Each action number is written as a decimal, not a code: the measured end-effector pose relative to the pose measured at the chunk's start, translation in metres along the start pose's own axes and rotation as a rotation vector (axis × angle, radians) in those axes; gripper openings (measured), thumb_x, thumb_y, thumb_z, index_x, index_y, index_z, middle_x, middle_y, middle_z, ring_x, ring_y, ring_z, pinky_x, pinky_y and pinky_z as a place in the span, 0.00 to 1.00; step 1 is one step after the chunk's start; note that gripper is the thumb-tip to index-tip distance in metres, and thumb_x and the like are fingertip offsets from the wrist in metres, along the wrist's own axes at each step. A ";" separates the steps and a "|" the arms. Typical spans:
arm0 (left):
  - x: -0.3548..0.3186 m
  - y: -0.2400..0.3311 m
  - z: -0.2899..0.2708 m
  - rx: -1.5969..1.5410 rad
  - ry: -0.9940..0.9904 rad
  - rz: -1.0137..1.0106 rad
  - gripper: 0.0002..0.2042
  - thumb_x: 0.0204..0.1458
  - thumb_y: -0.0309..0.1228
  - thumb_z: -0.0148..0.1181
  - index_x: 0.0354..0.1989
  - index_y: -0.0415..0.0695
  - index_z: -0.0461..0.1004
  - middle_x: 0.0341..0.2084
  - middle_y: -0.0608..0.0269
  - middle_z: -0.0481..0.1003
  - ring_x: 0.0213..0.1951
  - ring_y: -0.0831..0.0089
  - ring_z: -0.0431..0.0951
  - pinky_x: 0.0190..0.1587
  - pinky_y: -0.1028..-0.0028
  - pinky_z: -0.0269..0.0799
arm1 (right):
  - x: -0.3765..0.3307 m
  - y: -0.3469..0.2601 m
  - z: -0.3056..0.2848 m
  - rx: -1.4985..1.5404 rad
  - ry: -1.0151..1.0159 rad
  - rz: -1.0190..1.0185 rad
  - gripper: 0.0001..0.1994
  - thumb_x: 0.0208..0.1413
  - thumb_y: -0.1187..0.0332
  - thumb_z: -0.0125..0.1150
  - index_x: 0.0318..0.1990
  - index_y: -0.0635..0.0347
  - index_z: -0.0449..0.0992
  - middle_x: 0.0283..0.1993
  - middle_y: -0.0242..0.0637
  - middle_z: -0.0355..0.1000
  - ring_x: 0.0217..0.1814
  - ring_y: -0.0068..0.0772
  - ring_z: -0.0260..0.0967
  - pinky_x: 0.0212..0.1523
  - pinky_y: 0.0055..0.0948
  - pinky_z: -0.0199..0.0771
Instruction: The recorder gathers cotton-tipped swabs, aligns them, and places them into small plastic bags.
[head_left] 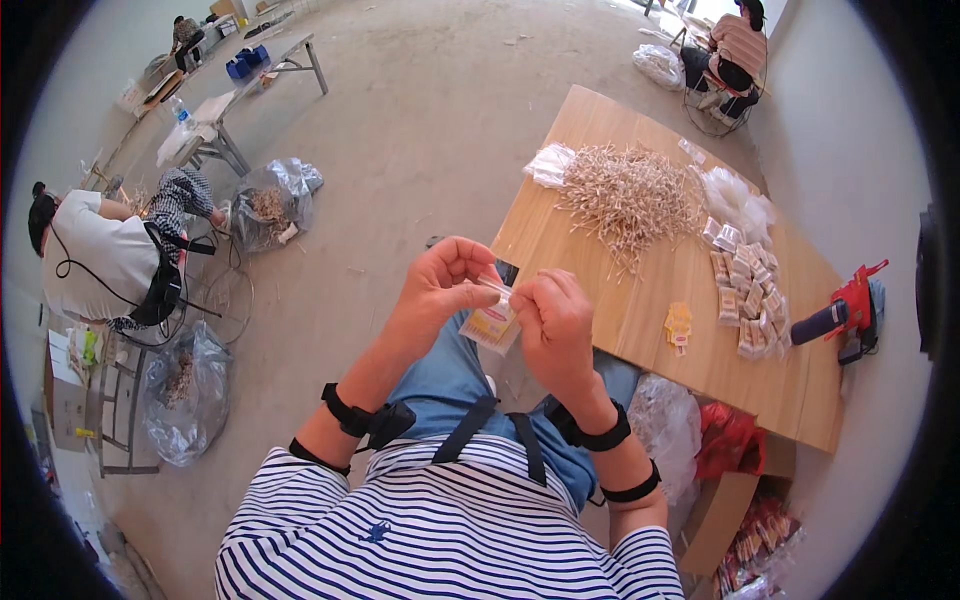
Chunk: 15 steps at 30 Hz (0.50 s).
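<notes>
My left hand [455, 280] and my right hand [557, 322] meet above my lap, beside the table's near left edge. Between them hangs a small clear plastic bag [490, 333] of cotton swabs with a printed label inside. Both hands pinch its top edge, the left on one side and the right on the other; whether the top is sealed I cannot make out. On the table [610, 310], a large heap of loose cotton swabs [630, 200] lies at the far side. Filled swab packs [750, 290] are piled to the right. Several yellow label cards [678, 325] lie nearer me.
Clear plastic bags [735, 203] and a white bundle [549, 165] flank the heap. A red and black device [850, 315] stands at the table's right edge. Below are a red bag [725, 440] and a cardboard box [720, 515]. A seated person [110, 255] works at left.
</notes>
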<state>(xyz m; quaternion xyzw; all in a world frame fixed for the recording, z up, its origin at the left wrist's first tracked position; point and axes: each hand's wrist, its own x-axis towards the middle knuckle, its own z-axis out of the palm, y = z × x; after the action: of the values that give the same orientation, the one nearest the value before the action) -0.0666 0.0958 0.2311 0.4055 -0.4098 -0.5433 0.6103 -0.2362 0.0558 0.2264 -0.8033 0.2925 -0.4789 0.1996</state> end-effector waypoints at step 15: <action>-0.001 -0.006 -0.007 -0.026 0.081 0.021 0.12 0.43 0.15 0.61 0.35 0.42 0.71 0.30 0.64 0.77 0.34 0.78 0.77 0.42 0.76 0.73 | -0.001 -0.005 -0.010 0.256 -0.069 0.272 0.04 0.48 0.78 0.62 0.30 0.64 0.73 0.27 0.44 0.69 0.31 0.48 0.67 0.32 0.40 0.66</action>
<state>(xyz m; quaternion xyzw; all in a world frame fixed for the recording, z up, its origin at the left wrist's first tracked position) -0.0622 0.0964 0.2229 0.4146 -0.3820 -0.5252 0.6374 -0.2442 0.0602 0.2332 -0.7402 0.3279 -0.4532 0.3730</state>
